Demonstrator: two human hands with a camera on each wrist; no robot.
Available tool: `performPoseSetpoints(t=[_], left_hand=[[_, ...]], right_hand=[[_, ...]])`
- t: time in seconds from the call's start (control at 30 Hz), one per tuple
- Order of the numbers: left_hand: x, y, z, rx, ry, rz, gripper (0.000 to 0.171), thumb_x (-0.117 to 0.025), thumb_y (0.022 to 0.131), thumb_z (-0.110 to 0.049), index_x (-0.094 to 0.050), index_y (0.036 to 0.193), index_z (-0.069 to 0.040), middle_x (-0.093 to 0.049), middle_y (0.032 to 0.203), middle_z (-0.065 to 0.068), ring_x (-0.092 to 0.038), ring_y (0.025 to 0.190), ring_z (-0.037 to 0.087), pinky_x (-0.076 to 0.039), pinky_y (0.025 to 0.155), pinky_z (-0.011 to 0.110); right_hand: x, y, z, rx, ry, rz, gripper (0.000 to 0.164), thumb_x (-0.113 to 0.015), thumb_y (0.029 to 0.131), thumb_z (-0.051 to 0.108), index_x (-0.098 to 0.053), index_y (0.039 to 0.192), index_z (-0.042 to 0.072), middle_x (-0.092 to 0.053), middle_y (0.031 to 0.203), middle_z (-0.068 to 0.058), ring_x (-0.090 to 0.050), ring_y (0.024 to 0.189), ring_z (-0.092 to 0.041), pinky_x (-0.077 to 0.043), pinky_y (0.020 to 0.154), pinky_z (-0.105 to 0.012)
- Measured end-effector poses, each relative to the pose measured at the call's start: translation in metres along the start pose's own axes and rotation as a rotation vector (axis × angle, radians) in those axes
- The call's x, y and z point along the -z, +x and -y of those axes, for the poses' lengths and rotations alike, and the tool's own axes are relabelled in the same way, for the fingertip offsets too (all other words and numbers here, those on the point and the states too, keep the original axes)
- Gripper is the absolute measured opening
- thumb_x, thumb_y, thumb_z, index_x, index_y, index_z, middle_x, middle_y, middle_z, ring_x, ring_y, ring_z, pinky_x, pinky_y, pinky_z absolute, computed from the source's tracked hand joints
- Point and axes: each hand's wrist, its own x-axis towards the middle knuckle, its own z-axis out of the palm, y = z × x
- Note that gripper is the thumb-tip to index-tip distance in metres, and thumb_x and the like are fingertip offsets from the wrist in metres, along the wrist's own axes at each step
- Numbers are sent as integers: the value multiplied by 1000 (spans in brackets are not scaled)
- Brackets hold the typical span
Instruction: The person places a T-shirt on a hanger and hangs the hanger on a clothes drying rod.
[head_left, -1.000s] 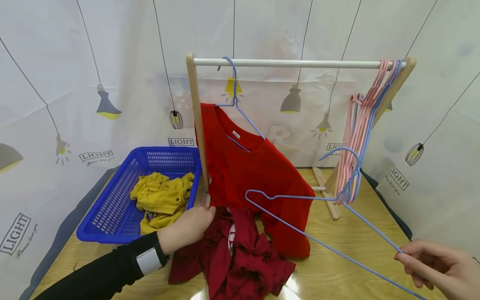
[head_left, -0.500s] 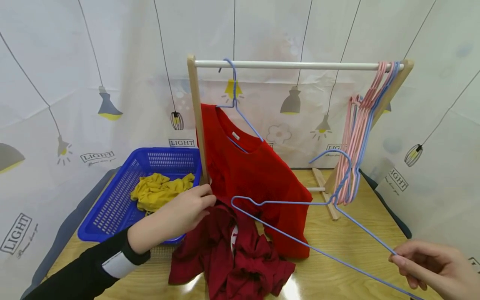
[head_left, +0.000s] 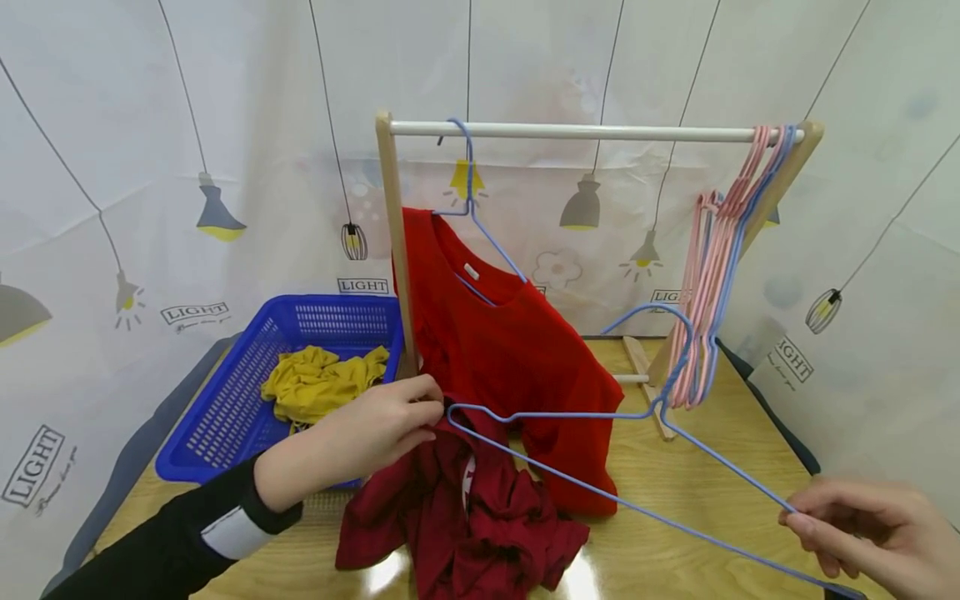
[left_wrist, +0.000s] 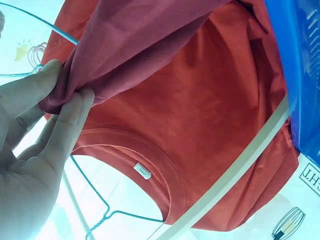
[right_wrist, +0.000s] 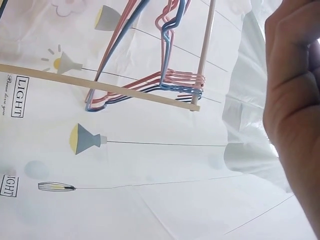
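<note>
My left hand (head_left: 390,417) pinches the edge of a maroon shirt (head_left: 480,508) between thumb and fingers, as the left wrist view shows close up. The rest of that shirt lies crumpled on the table, a bit of white print showing. In my right hand (head_left: 862,525) is a blue wire hanger (head_left: 570,415), pinched near one end and held slanting over the shirt. The hanger's far end overlaps the shirt's edge right at my left fingertips. Only the side of my right hand (right_wrist: 295,100) appears in the right wrist view, its fingertips hidden.
A red shirt (head_left: 510,358) hangs from a blue hanger on the rack (head_left: 600,131), just behind the maroon one. Several pink and blue hangers (head_left: 712,292) hang at the rack's right end. To the left, a blue basket (head_left: 202,417) holds yellow clothing (head_left: 322,383).
My left hand has risen and shifted slightly right, lifting the shirt's edge. My right hand has brought the hanger leftward, its far end reaching the left fingers.
</note>
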Motion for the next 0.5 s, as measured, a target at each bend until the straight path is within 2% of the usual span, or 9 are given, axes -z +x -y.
performPoseSetpoints(t=[0.13, 0.37, 0.5], left_hand=[[1, 1, 0, -27, -17, 3, 16, -76, 77, -1, -63, 84, -8, -56, 95, 3, -58, 75, 7, -50, 66, 16], [5, 1, -1, -52, -50, 34, 15, -75, 77, 0, -66, 86, -8, -58, 97, 3, -62, 76, 7, -50, 67, 13], [7, 3, -1, -72, -95, 51, 15, -75, 78, -1, -64, 85, -9, -58, 98, 3, -60, 74, 6, -48, 66, 10]], right_hand=[[2, 5, 5, 18, -76, 6, 43, -53, 74, -31, -64, 93, 6, -58, 68, 7, -50, 44, -2, -39, 39, -15], [4, 14, 5, 171, 200, 32, 47, -48, 67, -37, -66, 96, -4, -64, 80, -1, -54, 51, -2, -40, 40, -17], [5, 19, 8, 202, 209, 53, 48, -50, 67, -37, -66, 98, -5, -65, 82, -2, -55, 52, -2, -41, 42, -18]])
